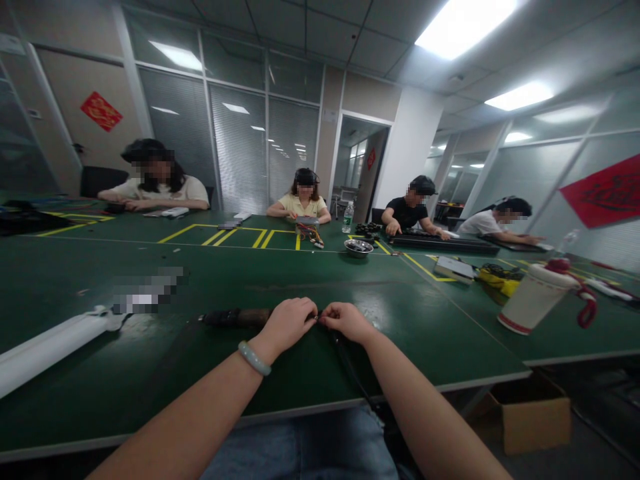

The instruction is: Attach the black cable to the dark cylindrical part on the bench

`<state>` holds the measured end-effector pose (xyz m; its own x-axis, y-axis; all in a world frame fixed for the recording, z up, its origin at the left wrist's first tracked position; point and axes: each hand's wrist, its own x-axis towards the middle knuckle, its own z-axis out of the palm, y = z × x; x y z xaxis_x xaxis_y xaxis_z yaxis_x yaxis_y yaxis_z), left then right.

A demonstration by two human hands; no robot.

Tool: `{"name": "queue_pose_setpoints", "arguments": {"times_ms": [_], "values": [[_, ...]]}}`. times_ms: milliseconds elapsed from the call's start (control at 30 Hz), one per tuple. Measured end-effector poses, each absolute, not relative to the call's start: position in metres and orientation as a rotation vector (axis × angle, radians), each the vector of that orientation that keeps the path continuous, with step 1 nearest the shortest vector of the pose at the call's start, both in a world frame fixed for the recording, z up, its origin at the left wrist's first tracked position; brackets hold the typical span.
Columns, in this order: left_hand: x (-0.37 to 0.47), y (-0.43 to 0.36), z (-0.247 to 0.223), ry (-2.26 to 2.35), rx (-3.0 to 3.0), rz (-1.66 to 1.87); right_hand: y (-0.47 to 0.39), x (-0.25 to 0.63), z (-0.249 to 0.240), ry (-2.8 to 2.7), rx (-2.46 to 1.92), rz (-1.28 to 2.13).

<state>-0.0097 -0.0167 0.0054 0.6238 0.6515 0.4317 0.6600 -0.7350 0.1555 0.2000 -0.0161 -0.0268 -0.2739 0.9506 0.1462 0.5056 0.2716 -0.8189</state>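
Note:
A long dark cylindrical tool (240, 318) with a brownish grip and a narrow metal tip lies on the green table, its tip towards the left. My left hand (290, 323) is closed around its rear end, which the fingers partly hide. Close against it, my right hand (347, 320) pinches the end of a black hose or cable (347, 360). That line runs from under the fingers down over the table's front edge. A small shiny bit shows between both sets of fingertips; I cannot make out whether tool and line are joined there.
A long white object (55, 350) lies at the left. Farther back stand a metal bowl (359, 249) of small dark parts and a water bottle (347, 219). A pale cup (535, 300) and a white box (454, 269) are at the right. Several people sit across the table.

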Motion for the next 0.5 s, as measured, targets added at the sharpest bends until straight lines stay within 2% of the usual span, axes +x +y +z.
{"name": "queue_pose_setpoints", "arguments": {"times_ms": [500], "values": [[-0.0094,-0.0170,0.0055,-1.158,-2.773,-0.732,-0.0138,0.2011,-0.0305,-1.903,-1.329,0.874]]}}
